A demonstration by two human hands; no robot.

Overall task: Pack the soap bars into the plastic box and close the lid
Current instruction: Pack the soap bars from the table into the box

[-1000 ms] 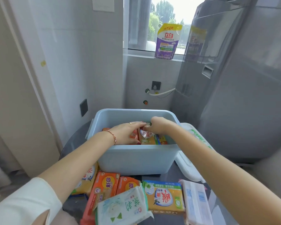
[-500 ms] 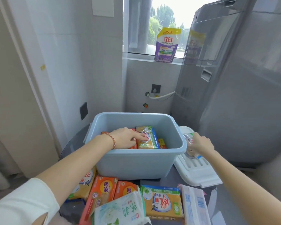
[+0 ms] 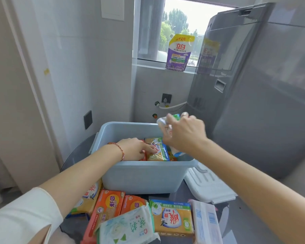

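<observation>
Blue box [image 3: 141, 175] sat open on the desk [image 3: 250, 224]. Since half a second earlier, the right hand [image 3: 185, 134] had come from the lid [image 3: 209, 187] to above the box, fingers pinching a soap bar [image 3: 165, 124]; the left hand [image 3: 136, 148] stayed inside, fingers pressed flat on packed bars [image 3: 157, 152].

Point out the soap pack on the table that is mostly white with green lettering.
The front pack, overlapping the orange packs; its neighbours are orange or yellow.

Soap bars [image 3: 141, 213] before the box [image 3: 139, 175], more inside — lid [image 3: 208, 187] right of it
</observation>
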